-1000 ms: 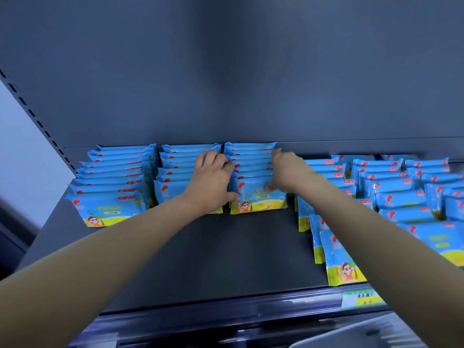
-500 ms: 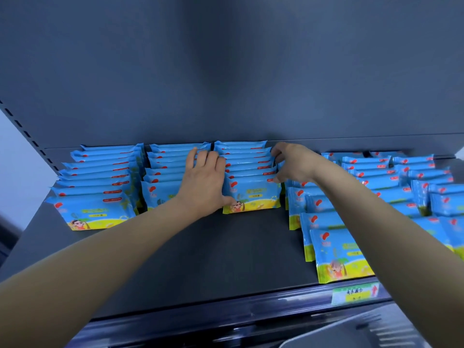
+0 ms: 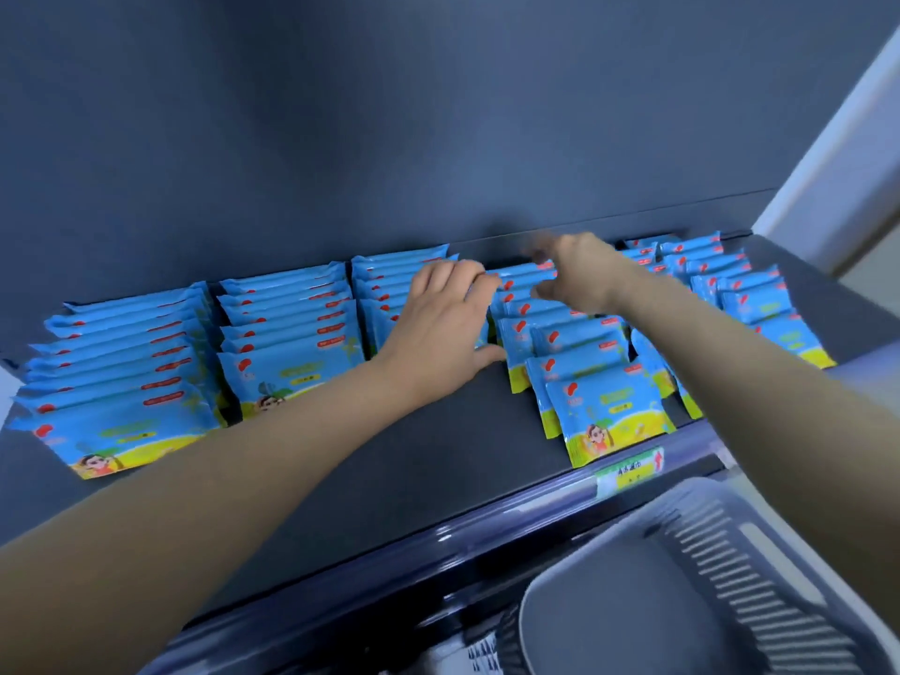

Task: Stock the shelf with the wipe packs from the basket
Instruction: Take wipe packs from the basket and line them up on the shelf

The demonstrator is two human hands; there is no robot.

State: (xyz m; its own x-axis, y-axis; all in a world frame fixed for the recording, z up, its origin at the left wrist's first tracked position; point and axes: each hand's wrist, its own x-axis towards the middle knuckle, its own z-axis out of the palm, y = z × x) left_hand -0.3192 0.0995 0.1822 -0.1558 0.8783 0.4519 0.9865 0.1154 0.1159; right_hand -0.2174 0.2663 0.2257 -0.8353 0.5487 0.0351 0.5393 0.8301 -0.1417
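Blue wipe packs with yellow-green bottoms stand in rows on the dark shelf (image 3: pixel 428 460). The left row (image 3: pixel 117 382), second row (image 3: pixel 287 343) and third row (image 3: pixel 384 294) lean back tidily. My left hand (image 3: pixel 438 328) lies flat over the front of the third row, fingers spread. My right hand (image 3: pixel 579 275), blurred, hovers with fingers apart over the back of the fourth row (image 3: pixel 579 362), whose front pack (image 3: pixel 609 416) reaches the shelf lip. More packs (image 3: pixel 750 304) fill the far right. The grey basket (image 3: pixel 682 591) at the lower right shows no packs inside.
The shelf's dark back panel (image 3: pixel 389 138) rises behind the rows. A price label (image 3: pixel 628 470) sits on the shelf's front rail. A pale wall (image 3: pixel 847 168) borders the right end of the shelf.
The view has swung right and the basket has come into sight. My right hand left the third row and went to the back of the fourth row. My left hand stays on the third row.
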